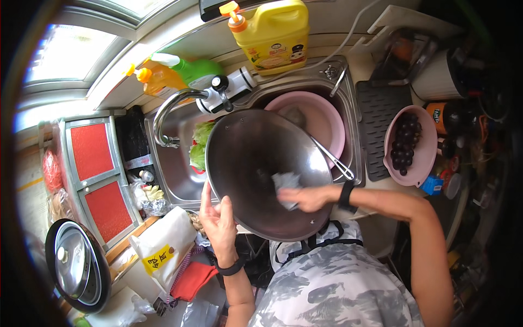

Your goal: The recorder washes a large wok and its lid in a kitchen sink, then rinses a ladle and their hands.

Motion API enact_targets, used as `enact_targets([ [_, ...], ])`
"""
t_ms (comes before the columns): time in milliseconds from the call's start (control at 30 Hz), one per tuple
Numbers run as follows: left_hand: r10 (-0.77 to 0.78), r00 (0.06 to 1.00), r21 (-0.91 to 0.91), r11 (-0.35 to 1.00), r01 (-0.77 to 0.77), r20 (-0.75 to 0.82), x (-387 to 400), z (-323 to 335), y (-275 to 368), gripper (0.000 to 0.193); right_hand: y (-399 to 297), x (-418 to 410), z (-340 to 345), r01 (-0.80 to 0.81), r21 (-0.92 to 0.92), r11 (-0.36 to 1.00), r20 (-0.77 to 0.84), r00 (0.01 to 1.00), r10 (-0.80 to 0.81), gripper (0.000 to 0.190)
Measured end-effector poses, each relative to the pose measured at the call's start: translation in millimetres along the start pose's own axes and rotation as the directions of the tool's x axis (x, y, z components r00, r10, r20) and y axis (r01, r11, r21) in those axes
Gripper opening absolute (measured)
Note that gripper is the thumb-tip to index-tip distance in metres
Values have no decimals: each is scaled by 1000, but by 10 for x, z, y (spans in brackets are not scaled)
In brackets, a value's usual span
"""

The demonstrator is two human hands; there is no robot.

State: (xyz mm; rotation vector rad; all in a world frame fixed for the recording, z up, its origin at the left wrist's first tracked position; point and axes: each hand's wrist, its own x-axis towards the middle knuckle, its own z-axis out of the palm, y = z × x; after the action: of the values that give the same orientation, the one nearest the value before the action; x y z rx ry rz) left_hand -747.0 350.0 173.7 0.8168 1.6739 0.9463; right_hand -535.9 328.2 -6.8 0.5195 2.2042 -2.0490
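A large dark metal wok [249, 163] is tilted over the front of the double sink, its inside facing me. My left hand [220, 225] grips its rim at the lower left, thumb on the near side. My right hand [304, 199] presses a light grey cloth [287, 182] against the inner wall, right of the wok's middle. Behind the wok, a pink basin [337, 122] with cloudy water and a greyish thing in it stands in the right bowl. Green leafy vegetables [200, 143] in a red container, partly hidden by the wok, lie in the left bowl.
A chrome faucet [163, 112] arches over the left bowl. A yellow detergent jug [278, 41], an orange pump bottle [163, 83] and a green spray bottle [200, 71] line the back. At right, a pink bowl [427, 159] holds dark grapes [405, 141] beside a grey drying mat [374, 122].
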Motion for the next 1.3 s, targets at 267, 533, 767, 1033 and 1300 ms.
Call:
enact_targets([
  [267, -14, 1000, 25, 1000, 14, 8, -58, 56, 44, 53, 72, 378, -39, 172, -30, 985, -215, 961, -174, 77],
  [533, -28, 999, 71, 997, 29, -15, -128, 17, 84, 54, 698, -70, -1004, -594, -350, 725, -843, 537, 34, 15],
  [767, -43, 999, 39, 998, 44, -18, -125, 84, 94, 55, 888, -155, -1314, -807, -220, 548, -505, 575, 644, 39],
  [1033, -44, 999, 95, 994, 45, -5, -124, 157, 110, 54, -44, 626, -858, 34, -193, 981, -883, 430, -188, 30],
  [1300, 15, 998, 66, 998, -10, -65, -148, 90, 28, 53, -1366, 121, -144, 359, 424, 831, -304, 921, -243, 62],
])
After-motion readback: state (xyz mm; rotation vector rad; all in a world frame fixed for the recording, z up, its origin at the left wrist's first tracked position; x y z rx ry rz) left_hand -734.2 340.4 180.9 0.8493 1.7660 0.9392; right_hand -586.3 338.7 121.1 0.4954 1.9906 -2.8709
